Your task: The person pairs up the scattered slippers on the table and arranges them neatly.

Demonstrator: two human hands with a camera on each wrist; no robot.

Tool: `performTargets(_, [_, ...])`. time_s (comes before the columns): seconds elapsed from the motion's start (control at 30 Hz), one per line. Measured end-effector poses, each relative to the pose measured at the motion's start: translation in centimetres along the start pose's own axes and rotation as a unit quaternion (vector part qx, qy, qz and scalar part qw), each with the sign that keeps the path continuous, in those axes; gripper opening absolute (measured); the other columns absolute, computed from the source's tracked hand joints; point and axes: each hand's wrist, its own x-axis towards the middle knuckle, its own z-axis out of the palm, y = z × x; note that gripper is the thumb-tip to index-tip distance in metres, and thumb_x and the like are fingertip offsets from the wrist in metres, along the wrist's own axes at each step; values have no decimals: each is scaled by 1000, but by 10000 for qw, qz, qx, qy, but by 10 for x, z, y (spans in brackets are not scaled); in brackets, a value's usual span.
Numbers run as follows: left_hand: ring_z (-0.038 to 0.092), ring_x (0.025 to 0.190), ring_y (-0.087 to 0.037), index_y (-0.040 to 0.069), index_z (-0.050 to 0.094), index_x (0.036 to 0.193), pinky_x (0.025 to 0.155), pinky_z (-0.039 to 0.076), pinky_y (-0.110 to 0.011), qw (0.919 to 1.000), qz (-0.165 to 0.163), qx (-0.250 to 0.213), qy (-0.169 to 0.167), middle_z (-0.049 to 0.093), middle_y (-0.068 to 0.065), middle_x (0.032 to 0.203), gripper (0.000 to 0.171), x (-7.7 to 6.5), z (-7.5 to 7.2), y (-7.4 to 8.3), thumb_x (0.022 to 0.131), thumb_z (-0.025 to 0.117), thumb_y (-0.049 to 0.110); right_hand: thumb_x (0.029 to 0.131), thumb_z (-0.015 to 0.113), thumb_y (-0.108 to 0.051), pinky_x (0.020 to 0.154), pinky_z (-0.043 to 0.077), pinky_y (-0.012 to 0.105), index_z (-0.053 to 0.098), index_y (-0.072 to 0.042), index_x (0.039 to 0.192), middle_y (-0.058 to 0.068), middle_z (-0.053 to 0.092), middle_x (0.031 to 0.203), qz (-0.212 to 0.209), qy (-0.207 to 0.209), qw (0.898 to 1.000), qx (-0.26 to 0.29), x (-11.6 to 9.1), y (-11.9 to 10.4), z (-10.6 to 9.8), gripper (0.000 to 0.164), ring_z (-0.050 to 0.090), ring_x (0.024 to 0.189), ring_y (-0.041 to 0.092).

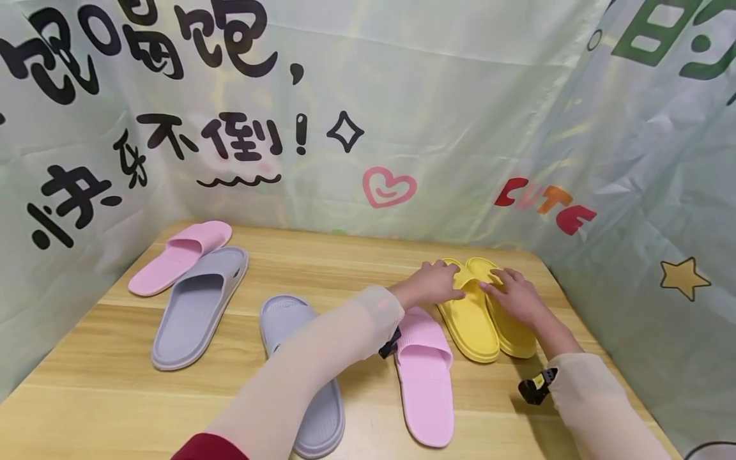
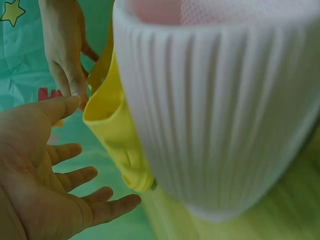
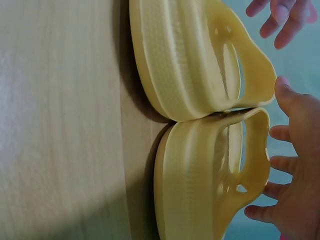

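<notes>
A pair of yellow slippers (image 1: 471, 319) lies side by side at the right of the table, toes toward the back. My left hand (image 1: 430, 284) hovers at the left slipper's strap, its fingers spread and loosely bent. Over the other slipper's strap is my right hand (image 1: 516, 297). In the right wrist view its fingers (image 3: 285, 164) lie along the strap of a yellow slipper (image 3: 185, 175), with no grip visible. Whether they touch is unclear. A pink slipper (image 1: 427, 390) lies beneath my left wrist; its ribbed strap (image 2: 220, 110) fills much of the left wrist view.
A grey slipper (image 1: 322, 415) lies partly hidden under my left sleeve (image 1: 310, 358). At the table's left, another grey slipper (image 1: 190, 319) overlaps a pink slipper (image 1: 167, 265). A printed cloth (image 1: 460, 115) hangs around the wooden table (image 1: 86, 383) at the back and sides.
</notes>
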Motion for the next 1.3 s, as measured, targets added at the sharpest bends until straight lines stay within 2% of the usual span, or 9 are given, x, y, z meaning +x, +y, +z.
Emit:
performTargets(0.3, [35,122,-17,18,39,134,100,26,-35,9998,160,112,-34,44,1,131,60,-15,-16,-16,85,51,49,85,36,-62,89,19,67,29,-2,136,32,17,137,-4,110,9999,5,-4,-5,-1,79,19,116,57])
performTargets(0.57, [33,124,-19,19,35,136,102,23,-36,9989,300,359,-12,39,-2,135,61,-30,-18,-35,85,51,49,85,38,-59,90,21,64,29,-2,136,31,22,135,-146,368,9992,41,-9,-9,-1,77,23,117,53])
performTargets(0.8, [34,121,-28,23,38,134,92,37,-43,9987,273,397,135,39,-3,134,60,-53,-23,-49,83,52,50,86,39,-58,91,20,63,29,-3,137,30,23,135,-240,438,9987,-45,-13,-16,-1,76,23,118,52])
performTargets(1.07, [33,123,-21,20,39,134,101,25,-38,9961,664,538,209,41,-3,133,59,-84,-31,-72,85,50,51,85,45,-55,93,19,63,31,-4,136,28,23,137,-516,603,9968,-93,-20,-41,-1,74,21,120,50])
performTargets(1.2, [34,121,-23,20,40,133,101,25,-38,9957,720,492,297,42,-3,132,59,-100,-32,-84,84,51,51,83,46,-57,92,20,63,33,-8,136,25,24,138,-690,640,9955,-55,-24,-53,3,74,22,120,49])
performTargets(1.3, [33,121,-26,22,39,134,99,29,-40,9958,710,456,368,41,-3,133,62,-110,-31,-91,83,48,55,82,47,-59,92,20,62,34,-10,136,22,25,139,-841,696,9940,10,-28,-62,6,73,24,121,48])
